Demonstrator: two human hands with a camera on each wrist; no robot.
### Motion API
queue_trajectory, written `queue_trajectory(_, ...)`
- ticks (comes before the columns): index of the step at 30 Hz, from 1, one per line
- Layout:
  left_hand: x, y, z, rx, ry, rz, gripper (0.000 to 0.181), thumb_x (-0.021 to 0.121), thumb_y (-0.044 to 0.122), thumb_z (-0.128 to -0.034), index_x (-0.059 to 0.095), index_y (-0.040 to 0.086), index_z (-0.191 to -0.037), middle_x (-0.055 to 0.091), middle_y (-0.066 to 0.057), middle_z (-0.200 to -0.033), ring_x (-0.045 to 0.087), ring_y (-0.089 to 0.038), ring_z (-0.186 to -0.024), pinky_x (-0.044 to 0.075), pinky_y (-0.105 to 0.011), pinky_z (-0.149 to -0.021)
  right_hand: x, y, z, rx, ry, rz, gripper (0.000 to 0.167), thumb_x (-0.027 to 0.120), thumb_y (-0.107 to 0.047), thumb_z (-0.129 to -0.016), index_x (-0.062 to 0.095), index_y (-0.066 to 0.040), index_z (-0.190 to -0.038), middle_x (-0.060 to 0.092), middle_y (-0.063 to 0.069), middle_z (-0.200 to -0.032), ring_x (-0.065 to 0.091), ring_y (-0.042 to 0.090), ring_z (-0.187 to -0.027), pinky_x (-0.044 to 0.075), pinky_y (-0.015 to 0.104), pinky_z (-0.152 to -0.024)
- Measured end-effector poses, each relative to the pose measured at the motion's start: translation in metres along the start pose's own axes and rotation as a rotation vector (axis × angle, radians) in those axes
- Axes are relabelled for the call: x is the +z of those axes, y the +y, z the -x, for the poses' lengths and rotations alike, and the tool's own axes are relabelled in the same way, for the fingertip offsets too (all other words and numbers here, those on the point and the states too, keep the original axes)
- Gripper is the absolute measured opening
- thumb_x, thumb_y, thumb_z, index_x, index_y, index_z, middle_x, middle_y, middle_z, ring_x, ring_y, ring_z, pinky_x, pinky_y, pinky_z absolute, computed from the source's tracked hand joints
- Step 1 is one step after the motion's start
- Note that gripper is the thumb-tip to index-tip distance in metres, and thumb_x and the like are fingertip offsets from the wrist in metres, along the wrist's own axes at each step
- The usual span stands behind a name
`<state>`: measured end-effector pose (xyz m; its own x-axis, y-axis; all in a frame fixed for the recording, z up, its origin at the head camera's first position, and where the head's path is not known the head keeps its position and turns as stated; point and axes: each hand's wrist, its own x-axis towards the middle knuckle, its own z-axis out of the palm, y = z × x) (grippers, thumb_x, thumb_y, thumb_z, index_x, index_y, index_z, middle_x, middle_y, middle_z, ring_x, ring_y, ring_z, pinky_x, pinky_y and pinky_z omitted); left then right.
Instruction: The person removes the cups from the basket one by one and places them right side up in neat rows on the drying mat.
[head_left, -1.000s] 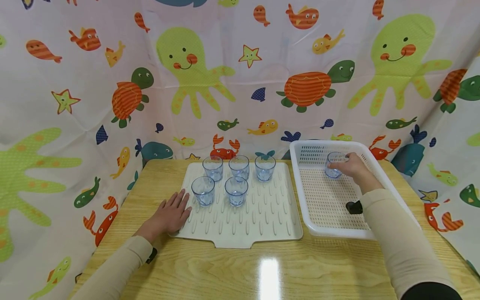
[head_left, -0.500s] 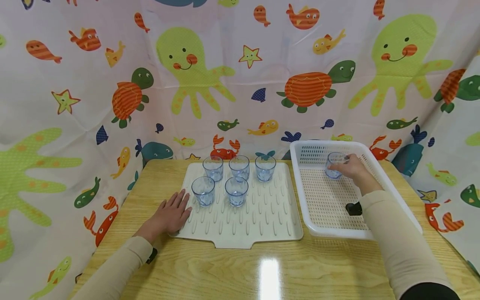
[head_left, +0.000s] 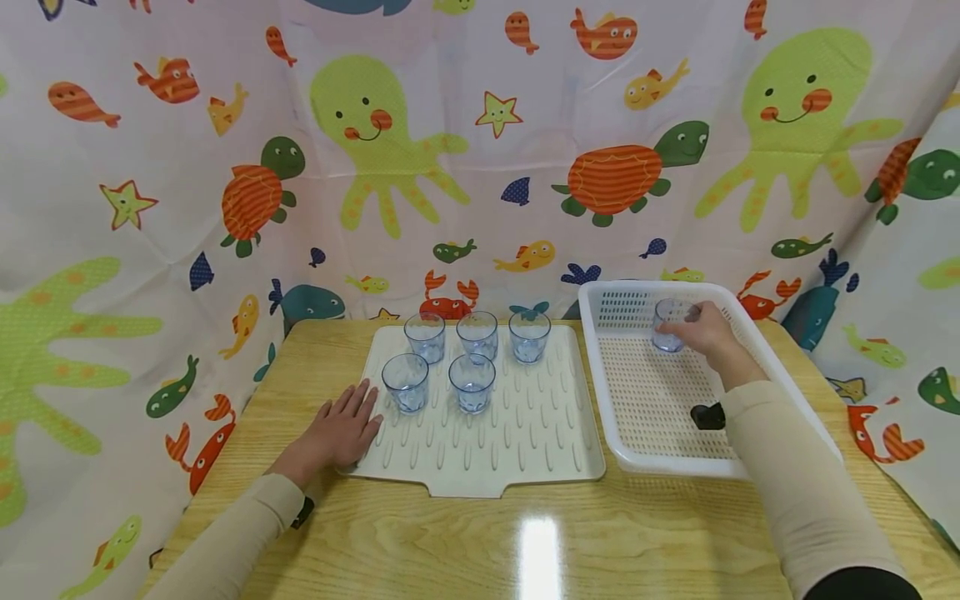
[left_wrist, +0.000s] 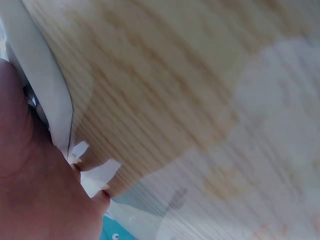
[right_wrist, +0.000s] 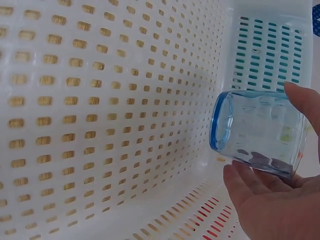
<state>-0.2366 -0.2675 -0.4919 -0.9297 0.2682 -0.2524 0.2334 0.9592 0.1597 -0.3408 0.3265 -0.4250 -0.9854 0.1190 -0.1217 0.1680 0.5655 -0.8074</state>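
Observation:
At the back right, my right hand (head_left: 705,330) grips a clear bluish glass (head_left: 667,326) inside the white basket. The right wrist view has the thumb on one side of this glass (right_wrist: 260,131) and the fingers on the other. Its base is close to the basket floor (right_wrist: 120,100); whether they touch, I cannot tell. My left hand (head_left: 343,427) lies with fingers extended on the left edge of the cream ridged tray (head_left: 525,442). Several similar glasses stand upright on that tray, including a front left glass (head_left: 407,385) and a back right glass (head_left: 530,337).
The perforated white basket (head_left: 621,450) stands right of the tray on a wooden table (head_left: 390,533). A curtain (head_left: 480,167) printed with sea animals hangs behind and along both sides. A black wrist device (head_left: 708,416) sits at my right cuff.
My right hand has raised the glass very slightly within the basket. My left hand and the glasses on the tray stay where they were.

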Motion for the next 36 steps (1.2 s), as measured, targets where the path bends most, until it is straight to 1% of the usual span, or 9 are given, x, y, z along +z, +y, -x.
queue_trajectory(2,0.0,-0.001,0.0,0.008,0.004,0.016,0.068,0.029,0.042,-0.1112,0.014,0.001,-0.163,0.004,-0.021,-0.171,0.005,-0.046,-0.155,0.007,-0.07,-0.119,-0.002,-0.003,0.002,-0.003,0.003,0.004,0.085,0.072,-0.025,-0.096,0.021,0.008,-0.155,0.03,0.037,-0.154,0.034,0.052,-0.137,0.03,0.071,-0.112)
queue_trajectory(6,0.002,-0.004,-0.001,0.01,0.004,0.019,0.071,0.027,0.046,-0.1105,0.012,0.002,-0.164,0.002,-0.019,-0.171,0.003,-0.044,-0.156,0.006,-0.069,-0.12,-0.005,-0.008,0.004,-0.013,0.01,0.01,0.084,0.071,-0.028,-0.096,0.022,0.009,-0.154,0.031,0.036,-0.152,0.035,0.051,-0.135,0.032,0.068,-0.112)
queue_trajectory(8,0.005,-0.006,-0.002,0.015,0.005,0.02,0.072,0.027,0.048,-0.1101,0.012,0.003,-0.164,0.002,-0.019,-0.171,0.003,-0.044,-0.156,0.005,-0.069,-0.12,-0.007,-0.01,0.005,-0.012,0.011,0.019,0.088,0.07,-0.03,-0.097,0.018,0.01,-0.156,0.029,0.036,-0.154,0.033,0.051,-0.137,0.032,0.067,-0.113)
queue_trajectory(13,0.011,-0.012,-0.008,0.017,0.023,0.008,0.071,0.029,0.046,-0.1102,0.012,0.003,-0.164,0.002,-0.019,-0.171,0.004,-0.044,-0.156,0.006,-0.07,-0.119,-0.01,-0.019,0.008,-0.004,0.018,0.043,0.098,0.07,-0.034,-0.096,0.008,0.011,-0.158,0.022,0.037,-0.159,0.029,0.053,-0.143,0.029,0.065,-0.115)
queue_trajectory(19,0.015,-0.016,-0.011,0.01,0.027,-0.003,0.071,0.029,0.047,-0.1098,0.012,0.005,-0.164,0.002,-0.018,-0.172,0.004,-0.044,-0.156,0.007,-0.07,-0.119,-0.013,-0.028,0.013,-0.013,0.003,0.05,0.098,0.072,-0.034,-0.095,0.01,0.01,-0.157,0.026,0.037,-0.158,0.032,0.053,-0.141,0.031,0.064,-0.115)
queue_trajectory(24,0.014,-0.013,-0.01,0.006,0.021,0.003,0.071,0.03,0.045,-0.1098,0.011,0.004,-0.164,0.001,-0.019,-0.171,0.003,-0.044,-0.156,0.006,-0.07,-0.119,-0.015,-0.032,0.014,-0.019,-0.016,0.061,0.098,0.073,-0.035,-0.095,0.012,0.009,-0.157,0.028,0.037,-0.156,0.034,0.053,-0.138,0.033,0.065,-0.113)
queue_trajectory(29,0.01,-0.009,-0.005,0.015,0.027,0.01,0.07,0.03,0.045,-0.11,0.013,0.003,-0.164,0.003,-0.019,-0.171,0.004,-0.044,-0.156,0.006,-0.07,-0.119,-0.017,-0.033,0.016,-0.019,-0.026,0.072,0.098,0.074,-0.036,-0.094,0.014,0.009,-0.157,0.03,0.037,-0.154,0.037,0.053,-0.135,0.035,0.065,-0.112)
queue_trajectory(32,0.01,-0.009,-0.004,0.021,0.036,0.008,0.07,0.031,0.044,-0.1102,0.014,0.003,-0.164,0.004,-0.02,-0.171,0.005,-0.045,-0.156,0.007,-0.071,-0.119,-0.018,-0.035,0.018,-0.021,-0.033,0.078,0.098,0.074,-0.036,-0.093,0.014,0.01,-0.156,0.031,0.038,-0.153,0.039,0.052,-0.133,0.036,0.065,-0.111)
queue_trajectory(36,0.005,-0.005,-0.001,0.014,0.026,0.003,0.069,0.032,0.041,-0.1105,0.014,0.001,-0.163,0.005,-0.021,-0.171,0.006,-0.045,-0.156,0.008,-0.07,-0.119,-0.017,-0.037,0.021,-0.023,-0.04,0.085,0.098,0.074,-0.037,-0.093,0.014,0.01,-0.156,0.033,0.037,-0.151,0.041,0.051,-0.131,0.037,0.064,-0.111)
